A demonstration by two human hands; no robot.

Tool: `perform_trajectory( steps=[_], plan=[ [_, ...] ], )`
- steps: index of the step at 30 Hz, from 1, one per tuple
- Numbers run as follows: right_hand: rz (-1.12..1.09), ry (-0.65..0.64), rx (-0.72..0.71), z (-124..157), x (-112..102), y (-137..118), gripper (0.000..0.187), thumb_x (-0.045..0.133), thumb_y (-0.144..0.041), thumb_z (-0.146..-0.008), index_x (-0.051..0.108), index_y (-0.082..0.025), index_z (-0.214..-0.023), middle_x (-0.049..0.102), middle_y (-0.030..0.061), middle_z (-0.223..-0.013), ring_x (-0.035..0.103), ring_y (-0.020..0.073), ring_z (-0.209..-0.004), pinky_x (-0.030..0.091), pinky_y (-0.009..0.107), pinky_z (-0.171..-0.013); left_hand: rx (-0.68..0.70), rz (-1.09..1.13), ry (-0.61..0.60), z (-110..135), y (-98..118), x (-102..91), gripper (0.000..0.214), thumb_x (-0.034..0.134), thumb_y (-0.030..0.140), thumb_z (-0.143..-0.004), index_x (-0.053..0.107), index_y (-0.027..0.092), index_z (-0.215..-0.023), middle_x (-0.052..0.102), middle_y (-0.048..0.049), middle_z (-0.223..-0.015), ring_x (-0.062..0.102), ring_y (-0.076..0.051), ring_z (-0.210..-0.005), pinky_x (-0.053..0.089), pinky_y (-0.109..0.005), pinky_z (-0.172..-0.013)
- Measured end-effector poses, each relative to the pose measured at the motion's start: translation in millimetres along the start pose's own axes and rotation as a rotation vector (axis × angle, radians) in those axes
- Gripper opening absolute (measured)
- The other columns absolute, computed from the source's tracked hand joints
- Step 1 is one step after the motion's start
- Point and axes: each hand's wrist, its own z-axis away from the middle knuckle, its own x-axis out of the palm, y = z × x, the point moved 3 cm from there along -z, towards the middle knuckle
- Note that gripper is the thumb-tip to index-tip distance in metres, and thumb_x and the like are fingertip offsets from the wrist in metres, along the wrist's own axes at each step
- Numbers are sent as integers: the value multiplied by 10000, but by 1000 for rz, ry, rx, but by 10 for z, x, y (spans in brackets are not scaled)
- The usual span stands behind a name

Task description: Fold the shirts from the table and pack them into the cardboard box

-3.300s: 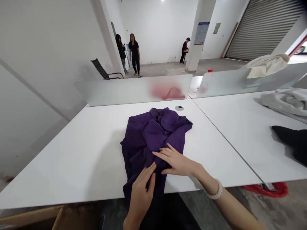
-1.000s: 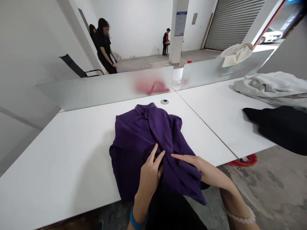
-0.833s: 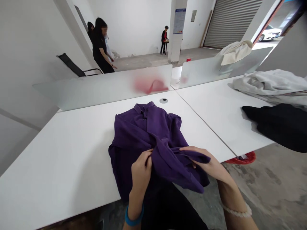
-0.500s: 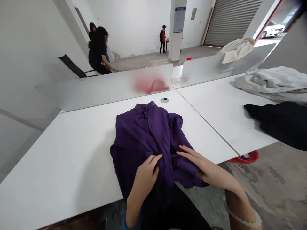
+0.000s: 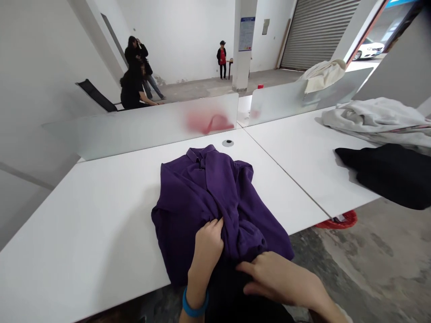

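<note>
A purple collared shirt (image 5: 222, 179) lies rumpled on the white table, its collar toward the far side and its lower part over the near edge. My left hand (image 5: 208, 244), with a blue band at the wrist, is closed on the cloth at the shirt's lower middle; its fingertips are partly hidden in the folds. My right hand (image 5: 279, 276) is just below the shirt's near edge, in front of my dark clothing. Its thumb and forefinger are apart, with no cloth visible between them; the other fingers are partly hidden.
A frosted divider (image 5: 151, 130) runs along the back of the white table (image 5: 111, 202). To the right lie black cloth (image 5: 390, 175) and a pile of white cloth (image 5: 377, 114). Below the edge is a red-lined bin (image 5: 340, 220). People (image 5: 133, 89) are beyond the divider.
My right hand has left the shirt's right side and moved down and left to its near edge. The shirt's lower right part now lies spread out further. My left hand stays on the cloth.
</note>
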Motion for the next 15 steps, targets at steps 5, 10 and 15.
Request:
perform_trajectory(
  steps=[5,10,15],
  plan=[
    [55,-49,254,-177,199,-17,398,570,-502,-857,655,-140,-999,712,121,-869,689,285,-794,425,284,-586,-85,25,23,-29,8,17,560,348,36,-802,487,97,-1342,712,-120,-987,669,-203,-864,498,-283,-755],
    [37,7,410,-356,692,-23,367,618,-215,-835,530,-127,-1180,707,132,-932,685,282,-826,403,278,-618,-90,124,43,-35,27,50,641,331,18,-744,437,65,-1375,693,-154,-1065,665,-227,-923,502,-308,-782],
    [-215,86,285,-211,661,-44,270,501,-113,-778,554,-205,-1026,659,19,-801,622,158,-704,342,224,-569,-85,359,77,-21,-72,21,586,351,61,-767,484,94,-1336,623,-130,-1247,596,-209,-1119,453,-336,-965]
  ],
)
